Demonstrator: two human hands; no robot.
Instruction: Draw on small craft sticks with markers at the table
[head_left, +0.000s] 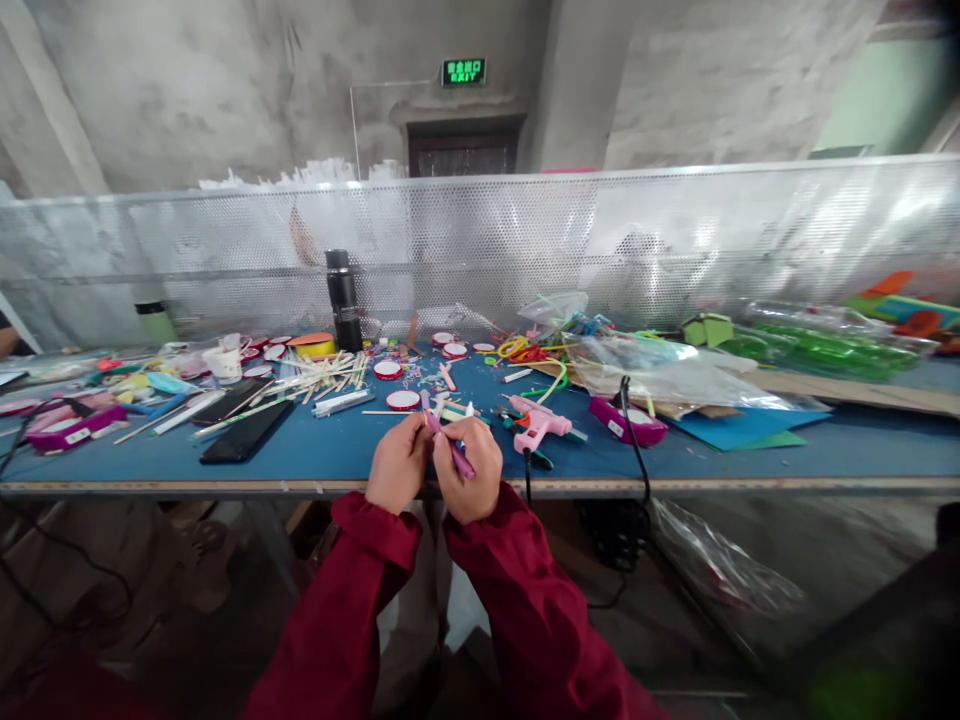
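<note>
Slim purple pen-like rod (463, 462) pinched in right hand (480, 482).
Long axis slanted forward-left, toward curled left hand (397, 466); latter's grip cannot be told.

Dim lower corners, blurred edges

Purple pen (463, 463), part-hidden in right grip (470, 468)

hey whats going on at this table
Someone in red sleeves is working with both hands together at the table's near edge. The right hand grips a purple pen; the left hand is closed in beside its upper end, though what that one pinches is too small to tell. A pink glue gun lies to the right, with a black phone and loose sticks to the left.
</note>
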